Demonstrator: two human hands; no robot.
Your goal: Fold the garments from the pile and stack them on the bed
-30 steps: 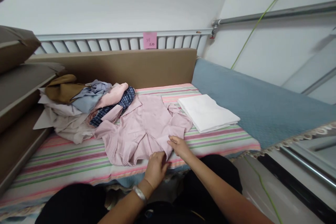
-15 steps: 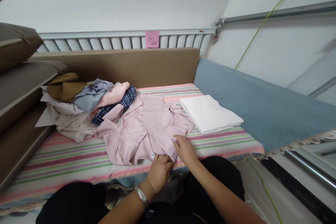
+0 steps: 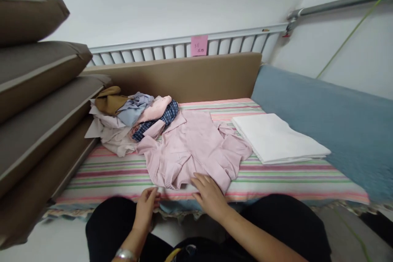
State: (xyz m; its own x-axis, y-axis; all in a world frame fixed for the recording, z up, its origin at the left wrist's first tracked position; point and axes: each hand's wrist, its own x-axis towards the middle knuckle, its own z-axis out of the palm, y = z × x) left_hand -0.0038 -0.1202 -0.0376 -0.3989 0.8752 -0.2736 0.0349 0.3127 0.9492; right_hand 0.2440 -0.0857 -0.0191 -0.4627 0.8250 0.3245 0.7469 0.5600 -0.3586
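A pink striped shirt (image 3: pixel 199 139) lies spread and somewhat wrinkled on the striped cloth (image 3: pixel 116 174). My right hand (image 3: pixel 211 197) rests on its near hem, fingers stretched out with the thumb apart. Just off the shirt's near left corner is my left hand (image 3: pixel 146 205), with a silver bracelet on the wrist. Its fingers are loosely bent and nothing shows in them. To the shirt's left sits a heap of crumpled clothes (image 3: pixel 135 110), including mustard, light blue, plaid and pale pieces.
Folded white cloth (image 3: pixel 276 137) lies right of the shirt. Thick brown cushions (image 3: pixel 37 102) are stacked at the left edge. A brown panel (image 3: pixel 190 77) closes the back, with a pink note (image 3: pixel 199 45) above it. A blue-covered backrest (image 3: pixel 307 110) stands on the right.
My left hand has left the shirt's near hem and moved left. My right hand has shifted left along the hem and flattened onto it. The view has turned left.
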